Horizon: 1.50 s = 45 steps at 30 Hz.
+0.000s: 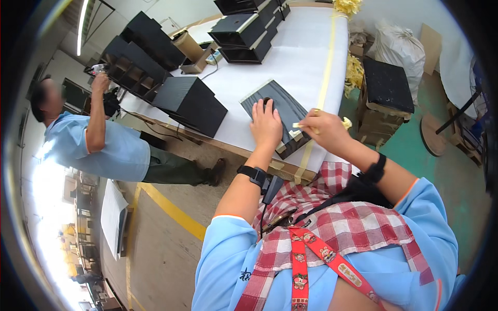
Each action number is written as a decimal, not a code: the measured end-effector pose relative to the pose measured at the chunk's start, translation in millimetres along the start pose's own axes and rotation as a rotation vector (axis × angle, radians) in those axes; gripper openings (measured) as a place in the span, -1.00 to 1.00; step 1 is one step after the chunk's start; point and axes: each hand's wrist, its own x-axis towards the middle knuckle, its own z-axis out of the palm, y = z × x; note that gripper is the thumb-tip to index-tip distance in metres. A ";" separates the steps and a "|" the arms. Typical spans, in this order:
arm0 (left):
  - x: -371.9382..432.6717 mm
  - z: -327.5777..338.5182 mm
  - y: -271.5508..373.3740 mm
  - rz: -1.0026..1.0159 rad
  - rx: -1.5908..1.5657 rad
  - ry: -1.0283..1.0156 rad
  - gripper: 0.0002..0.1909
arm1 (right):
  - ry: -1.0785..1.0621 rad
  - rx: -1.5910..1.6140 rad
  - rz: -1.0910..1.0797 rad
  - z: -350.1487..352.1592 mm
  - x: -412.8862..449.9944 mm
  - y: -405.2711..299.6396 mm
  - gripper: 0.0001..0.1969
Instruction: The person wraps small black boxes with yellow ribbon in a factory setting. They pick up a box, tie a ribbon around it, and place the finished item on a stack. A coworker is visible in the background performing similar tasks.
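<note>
A dark wood-grain box or drawer (pixel 286 102) lies on the white-covered table (pixel 299 46), with light tape along two of its edges. My left hand (pixel 267 123) rests on its upper face with the fingers spread, beside a round dark hole. My right hand (pixel 327 128), at the right edge of the same piece, pinches a small pale yellow strip (pixel 297 125) that looks like masking tape. A whitish scrap of tape (pixel 295 133) sits on the near part of the face, between my hands. More yellow tape shows behind my right hand.
A stack of black boxes (pixel 239 33) stands at the back, and more black boxes (pixel 190 103) stand to the left. A co-worker (pixel 97 144) holds up a tool at the left. Crumpled yellow tape (pixel 353 74) hangs off the right edge, near a dark-topped carton (pixel 387 81).
</note>
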 end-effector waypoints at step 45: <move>2.1 4.9 -9.4 0.023 -0.150 0.073 -0.64 | -0.428 0.090 -0.038 32.5 29.1 18.7 -0.88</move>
